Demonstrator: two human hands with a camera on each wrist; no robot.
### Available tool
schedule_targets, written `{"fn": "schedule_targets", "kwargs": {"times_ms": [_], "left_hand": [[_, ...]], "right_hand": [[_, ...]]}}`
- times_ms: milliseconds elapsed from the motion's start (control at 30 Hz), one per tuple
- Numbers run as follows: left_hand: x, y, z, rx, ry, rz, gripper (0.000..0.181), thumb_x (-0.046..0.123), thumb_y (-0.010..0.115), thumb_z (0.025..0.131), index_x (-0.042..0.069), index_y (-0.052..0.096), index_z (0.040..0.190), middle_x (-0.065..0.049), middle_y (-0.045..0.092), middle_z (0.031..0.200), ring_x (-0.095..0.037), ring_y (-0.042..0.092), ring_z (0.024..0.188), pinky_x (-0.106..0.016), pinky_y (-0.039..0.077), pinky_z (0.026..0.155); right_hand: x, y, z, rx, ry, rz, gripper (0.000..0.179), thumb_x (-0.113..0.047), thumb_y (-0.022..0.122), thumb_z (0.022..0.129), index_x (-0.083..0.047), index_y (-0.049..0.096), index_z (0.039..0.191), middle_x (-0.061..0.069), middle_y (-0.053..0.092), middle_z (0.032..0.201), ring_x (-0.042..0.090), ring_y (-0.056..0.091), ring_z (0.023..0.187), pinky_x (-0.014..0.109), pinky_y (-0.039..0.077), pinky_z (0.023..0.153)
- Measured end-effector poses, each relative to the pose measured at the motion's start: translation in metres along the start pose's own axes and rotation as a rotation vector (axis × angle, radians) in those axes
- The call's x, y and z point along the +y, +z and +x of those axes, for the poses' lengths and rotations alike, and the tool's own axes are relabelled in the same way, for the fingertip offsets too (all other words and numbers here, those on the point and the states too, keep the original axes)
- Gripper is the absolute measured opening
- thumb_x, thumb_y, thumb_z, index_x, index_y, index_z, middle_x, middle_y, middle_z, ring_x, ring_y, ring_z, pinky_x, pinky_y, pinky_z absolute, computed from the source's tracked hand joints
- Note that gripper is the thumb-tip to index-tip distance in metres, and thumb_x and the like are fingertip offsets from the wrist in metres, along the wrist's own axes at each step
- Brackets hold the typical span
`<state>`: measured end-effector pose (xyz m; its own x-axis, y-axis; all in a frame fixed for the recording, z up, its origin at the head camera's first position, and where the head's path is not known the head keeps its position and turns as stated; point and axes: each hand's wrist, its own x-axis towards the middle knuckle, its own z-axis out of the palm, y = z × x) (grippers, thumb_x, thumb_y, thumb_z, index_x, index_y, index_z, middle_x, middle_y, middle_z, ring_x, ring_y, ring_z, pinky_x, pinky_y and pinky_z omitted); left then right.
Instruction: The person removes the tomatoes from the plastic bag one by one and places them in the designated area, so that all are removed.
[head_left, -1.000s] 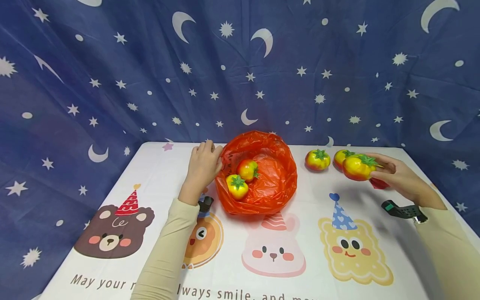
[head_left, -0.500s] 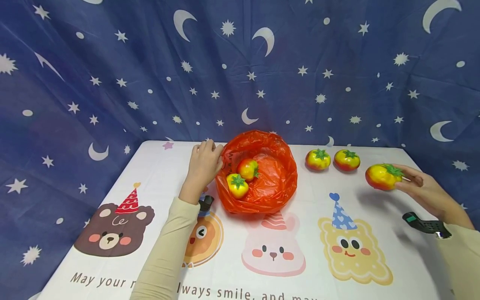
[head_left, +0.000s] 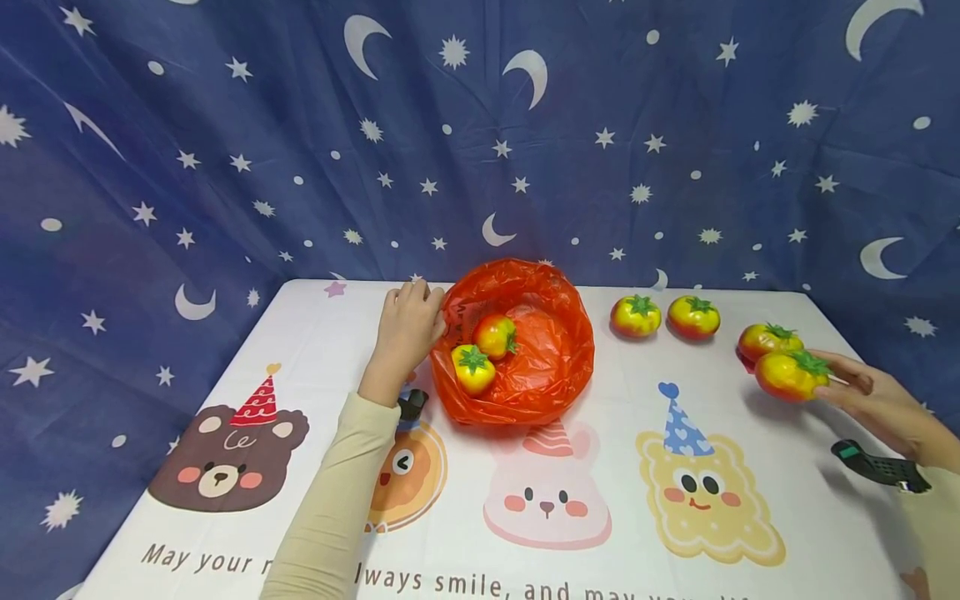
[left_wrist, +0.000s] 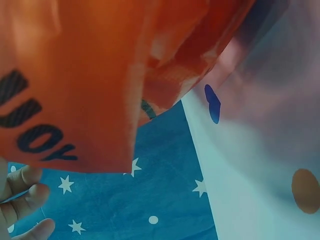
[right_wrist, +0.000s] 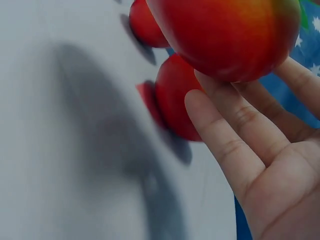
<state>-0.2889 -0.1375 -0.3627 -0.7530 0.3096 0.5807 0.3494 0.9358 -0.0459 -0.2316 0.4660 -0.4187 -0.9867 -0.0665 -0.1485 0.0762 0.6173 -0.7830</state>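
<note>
My left hand is at the left rim of a red plastic bag, its fingers curled there and gripping the edge. In the left wrist view, fingertips show below the bag's printed hem. Two red-and-yellow tomatoes with green tops lie inside the bag: an upper tomato and a lower tomato. At the far right, my right hand holds another tomato by its leafy side. This held tomato hangs above the tabletop in the right wrist view, partly overlapping a tomato on the table.
Two more tomatoes stand in the back row, a left tomato and a right tomato. A small red patch lies beside the nearest table tomato. The white cloth has printed animals; a blue starry curtain rises behind.
My right hand has carried its tomato rightward and nearer, away from the back-row tomatoes, uncovering the table tomato beside it. My left hand has stayed at the bag's rim.
</note>
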Motion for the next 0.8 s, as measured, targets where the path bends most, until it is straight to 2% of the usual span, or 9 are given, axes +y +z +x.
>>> {"fn": "schedule_targets", "kwargs": {"times_ms": [67, 167, 233, 400, 500, 600, 700, 733, 800], "left_hand": [[0.0, 0.0, 0.0, 0.0, -0.003, 0.0, 0.013, 0.012, 0.062, 0.082, 0.003, 0.06, 0.092, -0.013, 0.055, 0.083, -0.029, 0.053, 0.08, -0.043, 0.045, 0.077], [-0.001, 0.0, 0.001, -0.018, -0.014, 0.001, 0.013, 0.013, 0.06, 0.083, 0.002, 0.06, 0.089, -0.014, 0.058, 0.086, -0.03, 0.055, 0.083, -0.045, 0.045, 0.079], [-0.001, 0.0, 0.0, -0.043, -0.027, 0.003, 0.014, 0.015, 0.059, 0.083, 0.002, 0.06, 0.088, -0.015, 0.059, 0.088, -0.031, 0.055, 0.085, -0.045, 0.045, 0.08], [-0.001, -0.001, -0.001, -0.123, -0.062, 0.009, 0.019, 0.02, 0.06, 0.084, 0.002, 0.062, 0.088, -0.015, 0.06, 0.088, -0.032, 0.055, 0.086, -0.046, 0.044, 0.082], [-0.002, -0.001, -0.001, -0.153, -0.074, 0.013, 0.021, 0.023, 0.061, 0.084, 0.003, 0.064, 0.089, -0.015, 0.061, 0.087, -0.032, 0.056, 0.086, -0.046, 0.044, 0.083], [-0.002, 0.0, -0.001, -0.162, -0.074, 0.016, 0.021, 0.023, 0.061, 0.084, 0.003, 0.065, 0.088, -0.015, 0.063, 0.086, -0.032, 0.057, 0.085, -0.046, 0.044, 0.083], [-0.003, 0.0, -0.001, -0.153, -0.066, 0.017, 0.018, 0.02, 0.06, 0.083, 0.003, 0.067, 0.086, -0.015, 0.064, 0.084, -0.032, 0.058, 0.083, -0.046, 0.045, 0.082], [-0.003, 0.001, -0.001, -0.15, -0.064, 0.018, 0.017, 0.019, 0.06, 0.083, 0.004, 0.067, 0.086, -0.015, 0.064, 0.084, -0.032, 0.058, 0.083, -0.046, 0.045, 0.082], [-0.004, 0.001, -0.001, -0.142, -0.058, 0.017, 0.016, 0.018, 0.06, 0.082, 0.004, 0.067, 0.085, -0.014, 0.064, 0.082, -0.032, 0.059, 0.082, -0.046, 0.045, 0.081]], "right_hand": [[0.0, 0.0, -0.001, -0.019, 0.021, 0.032, 0.072, -0.028, 0.047, 0.097, -0.019, 0.002, 0.152, -0.004, 0.016, 0.151, 0.004, 0.024, 0.121, 0.072, 0.009, 0.102], [0.005, -0.001, -0.001, -0.025, 0.046, 0.039, 0.074, -0.03, 0.048, 0.097, -0.018, 0.0, 0.152, 0.015, 0.0, 0.153, 0.03, 0.014, 0.129, 0.074, 0.008, 0.1], [0.01, -0.002, 0.0, -0.025, 0.056, 0.027, 0.076, -0.031, 0.049, 0.096, -0.017, -0.001, 0.152, 0.018, -0.003, 0.152, 0.041, 0.006, 0.128, 0.075, 0.009, 0.099], [0.023, -0.005, 0.003, -0.029, 0.054, 0.008, 0.077, -0.031, 0.049, 0.096, -0.012, -0.002, 0.152, 0.022, 0.002, 0.146, 0.043, 0.007, 0.127, 0.074, 0.011, 0.099], [0.03, -0.005, 0.005, -0.028, 0.055, -0.009, 0.077, -0.031, 0.049, 0.096, -0.014, -0.001, 0.152, 0.017, 0.007, 0.144, 0.036, 0.013, 0.127, 0.073, 0.014, 0.1], [0.038, -0.005, 0.006, -0.025, 0.055, -0.019, 0.075, -0.031, 0.05, 0.096, -0.021, 0.001, 0.152, -0.004, 0.019, 0.142, 0.01, 0.025, 0.122, 0.07, 0.015, 0.101], [0.045, -0.005, 0.007, -0.019, 0.041, -0.027, 0.071, -0.029, 0.049, 0.097, -0.025, 0.005, 0.152, -0.029, 0.025, 0.125, -0.014, 0.025, 0.101, 0.062, 0.015, 0.106], [0.047, -0.005, 0.007, -0.012, 0.034, -0.036, 0.069, -0.029, 0.049, 0.097, -0.027, 0.007, 0.151, -0.035, 0.022, 0.12, -0.018, 0.024, 0.098, 0.056, 0.016, 0.109], [0.051, -0.005, 0.007, -0.006, 0.018, -0.028, 0.068, -0.027, 0.049, 0.097, -0.027, 0.008, 0.151, -0.04, 0.019, 0.112, -0.02, 0.025, 0.095, 0.054, 0.012, 0.111]]}}
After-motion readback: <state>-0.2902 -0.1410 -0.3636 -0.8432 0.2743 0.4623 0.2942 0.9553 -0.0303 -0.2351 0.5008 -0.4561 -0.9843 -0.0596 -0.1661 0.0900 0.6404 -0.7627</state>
